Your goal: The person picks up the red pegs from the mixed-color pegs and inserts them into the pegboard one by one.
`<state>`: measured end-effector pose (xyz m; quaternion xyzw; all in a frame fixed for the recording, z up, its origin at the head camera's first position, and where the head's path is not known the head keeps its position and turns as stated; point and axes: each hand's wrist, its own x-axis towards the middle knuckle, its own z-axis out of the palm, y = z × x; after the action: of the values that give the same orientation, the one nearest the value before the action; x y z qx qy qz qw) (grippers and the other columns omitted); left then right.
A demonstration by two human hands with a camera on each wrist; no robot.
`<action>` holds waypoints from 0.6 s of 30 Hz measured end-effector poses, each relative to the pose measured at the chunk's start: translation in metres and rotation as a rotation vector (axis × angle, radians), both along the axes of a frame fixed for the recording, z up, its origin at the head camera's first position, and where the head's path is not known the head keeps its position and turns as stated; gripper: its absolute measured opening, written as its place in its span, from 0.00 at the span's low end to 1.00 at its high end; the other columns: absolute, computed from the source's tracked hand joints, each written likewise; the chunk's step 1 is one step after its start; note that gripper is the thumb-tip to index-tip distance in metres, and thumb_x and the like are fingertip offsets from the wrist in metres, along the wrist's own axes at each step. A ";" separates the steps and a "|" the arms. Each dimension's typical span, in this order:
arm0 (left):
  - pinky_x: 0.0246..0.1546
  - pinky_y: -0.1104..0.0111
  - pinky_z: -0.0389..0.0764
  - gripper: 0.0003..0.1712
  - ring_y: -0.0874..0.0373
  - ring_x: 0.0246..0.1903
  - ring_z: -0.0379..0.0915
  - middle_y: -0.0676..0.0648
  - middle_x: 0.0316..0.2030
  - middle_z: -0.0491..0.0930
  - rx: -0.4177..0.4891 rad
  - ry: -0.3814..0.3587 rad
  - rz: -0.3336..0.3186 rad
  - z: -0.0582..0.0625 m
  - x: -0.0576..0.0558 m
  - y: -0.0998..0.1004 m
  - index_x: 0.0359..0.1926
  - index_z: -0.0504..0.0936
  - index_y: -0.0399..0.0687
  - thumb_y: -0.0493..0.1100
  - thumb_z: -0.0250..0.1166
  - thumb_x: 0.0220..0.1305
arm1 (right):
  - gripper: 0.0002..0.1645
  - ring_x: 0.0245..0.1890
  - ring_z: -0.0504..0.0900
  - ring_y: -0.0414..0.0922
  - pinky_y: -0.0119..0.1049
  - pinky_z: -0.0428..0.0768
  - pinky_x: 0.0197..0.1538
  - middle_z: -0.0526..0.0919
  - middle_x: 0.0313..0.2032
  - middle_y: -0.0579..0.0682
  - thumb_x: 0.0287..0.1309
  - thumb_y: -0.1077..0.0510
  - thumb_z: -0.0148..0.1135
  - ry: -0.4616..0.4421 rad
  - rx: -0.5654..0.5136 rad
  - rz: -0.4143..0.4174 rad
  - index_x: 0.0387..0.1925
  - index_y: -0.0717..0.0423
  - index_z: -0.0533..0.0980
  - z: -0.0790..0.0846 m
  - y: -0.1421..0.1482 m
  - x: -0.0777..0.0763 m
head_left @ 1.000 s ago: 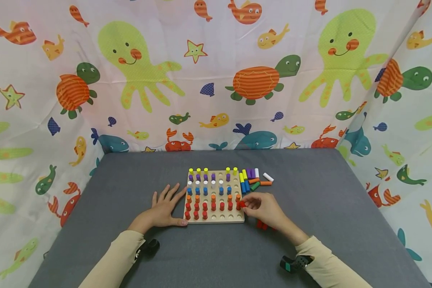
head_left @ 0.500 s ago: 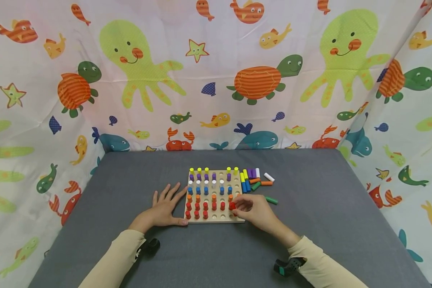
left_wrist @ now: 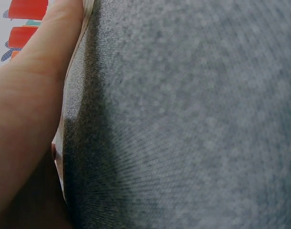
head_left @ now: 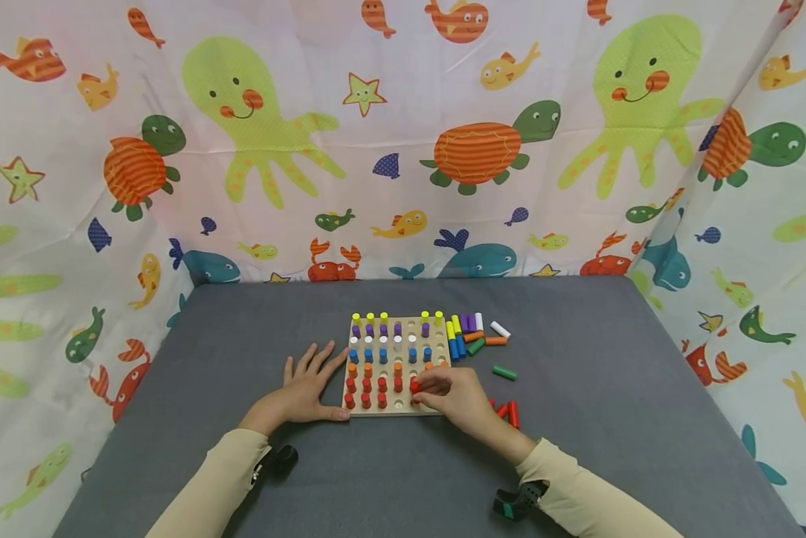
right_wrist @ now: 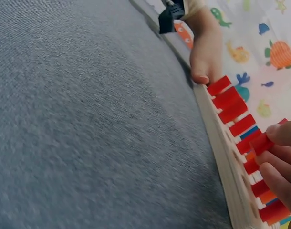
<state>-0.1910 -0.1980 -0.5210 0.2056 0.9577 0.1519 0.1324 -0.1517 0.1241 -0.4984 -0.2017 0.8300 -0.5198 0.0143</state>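
Note:
A wooden pegboard (head_left: 391, 411) stands on the grey cloth, with rows of yellow, purple, white, blue, orange and red pegs upright in its holes. My left hand (head_left: 302, 392) lies at the board's left edge, fingers spread and thumb touching the front corner. Over the front rows, my right hand (head_left: 466, 402) pinches a red peg (right_wrist: 262, 143) between thumb and fingers, tilted and above the holes. It hides part of the board's right side. In the right wrist view, a front-row red peg (right_wrist: 219, 86) stands near the left thumb.
Loose yellow, blue, purple, white, orange and green pegs lie beside the board's back right corner, including a white peg (head_left: 500, 329). A separate green peg (head_left: 504, 372) lies to the right. Several red pegs (head_left: 513, 415) lie partly behind my right forearm. A patterned curtain (head_left: 403, 149) surrounds the table.
My right hand has moved left from the board's right edge over the front rows, carrying the red peg. The green peg and loose red pegs are uncovered. My left hand has stayed put.

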 end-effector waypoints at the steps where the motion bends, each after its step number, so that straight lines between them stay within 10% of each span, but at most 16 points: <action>1: 0.67 0.27 0.35 0.67 0.33 0.78 0.30 0.42 0.80 0.39 0.002 0.000 0.001 0.000 0.000 0.000 0.79 0.43 0.66 0.77 0.68 0.46 | 0.12 0.33 0.88 0.35 0.27 0.84 0.37 0.91 0.37 0.48 0.51 0.59 0.75 0.001 -0.004 -0.007 0.40 0.51 0.86 -0.001 -0.002 0.000; 18: 0.66 0.26 0.35 0.67 0.32 0.78 0.31 0.41 0.80 0.39 0.009 -0.002 -0.002 0.001 0.000 0.000 0.80 0.43 0.64 0.76 0.68 0.46 | 0.12 0.34 0.89 0.38 0.26 0.84 0.39 0.90 0.36 0.47 0.51 0.61 0.75 0.021 -0.043 -0.026 0.39 0.52 0.86 -0.014 -0.022 0.004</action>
<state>-0.1906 -0.1977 -0.5195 0.2068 0.9567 0.1561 0.1324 -0.1482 0.1024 -0.5126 -0.1965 0.8213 -0.5355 -0.0057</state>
